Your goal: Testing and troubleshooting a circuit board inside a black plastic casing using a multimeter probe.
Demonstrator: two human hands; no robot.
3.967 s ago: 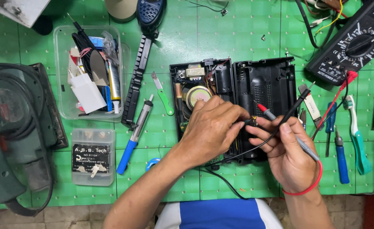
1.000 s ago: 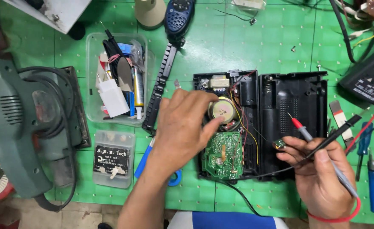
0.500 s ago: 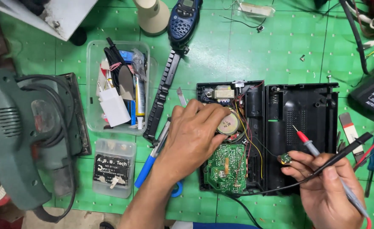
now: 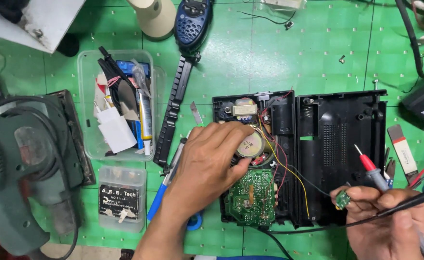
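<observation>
Left hand (image 4: 207, 159) pressing speaker (image 4: 250, 144); right hand (image 4: 390, 221) gripping red probe (image 4: 373, 171), black probe (image 4: 404, 204), small board (image 4: 342, 199). Advisable: steady wrists, tips apart.

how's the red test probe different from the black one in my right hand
The red probe shows its bare metal tip, pointing up-left over the open black case; the black probe lies nearly level across the fingers, its tip hidden. Both sit in the right hand.
</observation>
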